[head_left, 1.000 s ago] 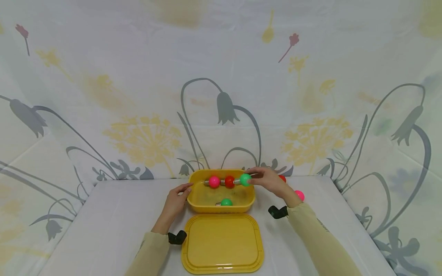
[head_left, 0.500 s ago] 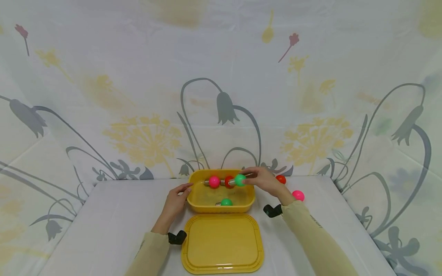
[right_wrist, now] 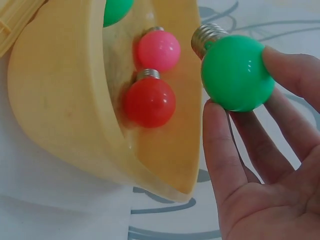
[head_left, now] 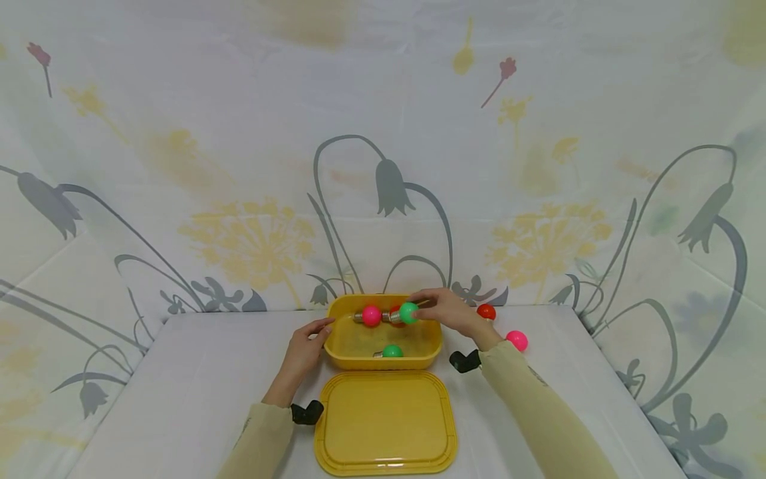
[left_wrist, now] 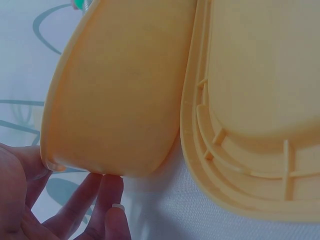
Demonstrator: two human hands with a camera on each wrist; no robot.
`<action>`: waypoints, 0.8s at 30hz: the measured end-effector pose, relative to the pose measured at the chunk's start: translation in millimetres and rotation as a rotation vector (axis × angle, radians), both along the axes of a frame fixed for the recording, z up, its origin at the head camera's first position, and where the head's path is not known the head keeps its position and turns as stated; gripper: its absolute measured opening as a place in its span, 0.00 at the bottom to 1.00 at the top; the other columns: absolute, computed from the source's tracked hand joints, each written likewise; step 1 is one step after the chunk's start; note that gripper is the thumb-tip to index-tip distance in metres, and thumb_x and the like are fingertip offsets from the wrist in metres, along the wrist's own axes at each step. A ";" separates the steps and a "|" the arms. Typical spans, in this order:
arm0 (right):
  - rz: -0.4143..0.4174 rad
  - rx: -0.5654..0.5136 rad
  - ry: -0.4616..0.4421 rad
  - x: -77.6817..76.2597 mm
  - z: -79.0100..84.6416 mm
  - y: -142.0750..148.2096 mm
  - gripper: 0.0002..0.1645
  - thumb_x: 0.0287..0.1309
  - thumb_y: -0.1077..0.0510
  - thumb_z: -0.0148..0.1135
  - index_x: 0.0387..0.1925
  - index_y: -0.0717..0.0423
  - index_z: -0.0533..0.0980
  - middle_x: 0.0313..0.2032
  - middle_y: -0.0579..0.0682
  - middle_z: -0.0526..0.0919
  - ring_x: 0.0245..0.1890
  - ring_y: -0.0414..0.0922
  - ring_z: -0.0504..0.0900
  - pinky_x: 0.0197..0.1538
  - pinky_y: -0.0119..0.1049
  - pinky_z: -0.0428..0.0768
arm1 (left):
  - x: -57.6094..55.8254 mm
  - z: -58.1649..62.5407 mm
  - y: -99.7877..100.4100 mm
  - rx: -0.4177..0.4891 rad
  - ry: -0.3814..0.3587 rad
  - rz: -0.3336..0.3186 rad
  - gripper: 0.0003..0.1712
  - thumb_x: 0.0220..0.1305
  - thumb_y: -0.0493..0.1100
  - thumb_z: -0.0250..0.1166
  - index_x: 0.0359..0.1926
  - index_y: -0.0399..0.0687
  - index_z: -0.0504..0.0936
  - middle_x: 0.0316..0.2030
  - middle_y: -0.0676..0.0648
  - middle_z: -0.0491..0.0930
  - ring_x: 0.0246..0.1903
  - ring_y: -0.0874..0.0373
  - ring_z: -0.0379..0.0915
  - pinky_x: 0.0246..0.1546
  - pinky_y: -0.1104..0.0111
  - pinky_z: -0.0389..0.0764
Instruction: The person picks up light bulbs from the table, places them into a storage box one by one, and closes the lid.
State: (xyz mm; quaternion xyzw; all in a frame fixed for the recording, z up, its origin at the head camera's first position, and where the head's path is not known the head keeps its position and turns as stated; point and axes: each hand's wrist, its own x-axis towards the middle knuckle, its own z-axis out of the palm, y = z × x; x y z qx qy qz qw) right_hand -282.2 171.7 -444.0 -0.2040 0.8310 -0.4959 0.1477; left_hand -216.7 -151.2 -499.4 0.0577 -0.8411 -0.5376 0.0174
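My right hand [head_left: 449, 311] pinches a green light bulb [head_left: 409, 313] by its globe, above the yellow plastic container [head_left: 335, 346]. In the right wrist view that bulb [right_wrist: 237, 72] is tilted, its metal screw base pointing up and left. Inside the container lie a pink bulb [right_wrist: 159, 51], a red bulb [right_wrist: 149, 102] and, near the front wall, another green bulb [head_left: 392, 350]. The head view shows the red one partly hidden behind the held bulb. My left hand [head_left: 305, 349] grips the container's left end at the rim, fingers against its outer wall [left_wrist: 115, 100].
A yellow lid [head_left: 385, 424] lies upside down on the white tablecloth [head_left: 197, 386], just in front of the container. To the right of the container are a red bulb [head_left: 487, 311] and a pink bulb [head_left: 517, 340]. A flower-patterned cloth [head_left: 383, 133] rises behind.
My right hand has moved left with the green bulb, farther over the container and in front of the red bulb there. The left hand and the container have stayed put.
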 end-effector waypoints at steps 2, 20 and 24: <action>0.003 0.010 -0.004 -1.2 0.4 -1.6 0.20 0.62 0.54 0.67 0.55 0.53 0.81 0.53 0.50 0.82 0.55 0.52 0.79 0.58 0.48 0.76 | -0.1 -0.4 0.3 0.001 -0.003 0.001 0.18 0.74 0.44 0.58 0.60 0.48 0.82 0.51 0.40 0.78 0.43 0.49 0.70 0.36 0.68 0.72; 0.069 0.047 -0.034 -15.1 3.5 -16.1 0.20 0.62 0.57 0.65 0.55 0.58 0.80 0.53 0.52 0.82 0.52 0.51 0.77 0.60 0.48 0.74 | 0.6 0.3 1.2 -0.020 0.022 -0.008 0.18 0.74 0.43 0.58 0.60 0.47 0.82 0.50 0.40 0.79 0.44 0.49 0.70 0.38 0.66 0.72; 0.093 0.053 -0.047 -21.6 0.1 -17.0 0.21 0.62 0.55 0.65 0.55 0.56 0.81 0.52 0.50 0.82 0.51 0.50 0.77 0.59 0.46 0.75 | 0.6 0.2 1.4 -0.019 0.026 -0.009 0.18 0.74 0.43 0.59 0.60 0.47 0.82 0.50 0.40 0.79 0.44 0.49 0.70 0.37 0.66 0.71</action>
